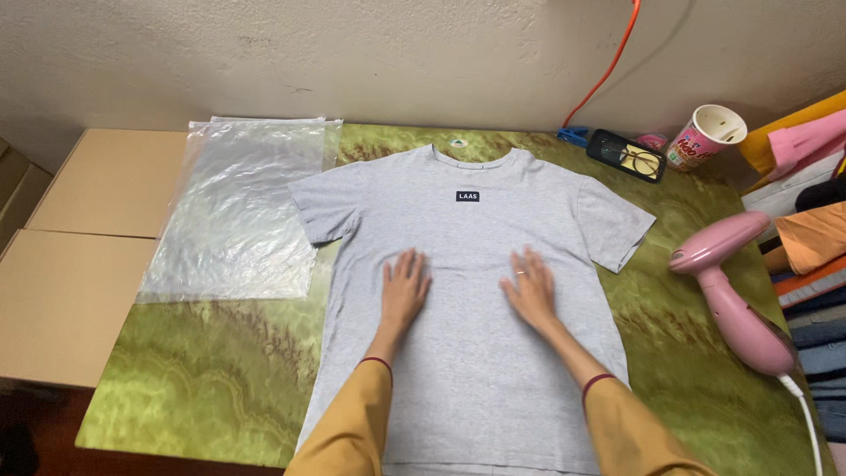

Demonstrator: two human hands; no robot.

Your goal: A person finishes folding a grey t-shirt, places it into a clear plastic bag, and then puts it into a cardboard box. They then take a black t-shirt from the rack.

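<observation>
Both palms flat on the grey T-shirt, nothing gripped.

My left hand (pixel 404 289) and right hand (pixel 531 287) lie open, fingers spread, pressing side by side on the middle of the grey T-shirt (pixel 467 353), which is spread face up on the green marbled table (pixel 211 379). I judge the laying-out done: body and both sleeves look flat, no fold made yet. Left of my left hand, clear plastic bags (pixel 233 211) lie empty on the table, with cardboard boxes (pixel 79 264) shut beyond them. Right of my right hand rests a pink handheld steamer (pixel 731 291); farther back stand an open paper cup (pixel 705 137), contents unseen, and a black case holding glasses (pixel 627 156).
</observation>
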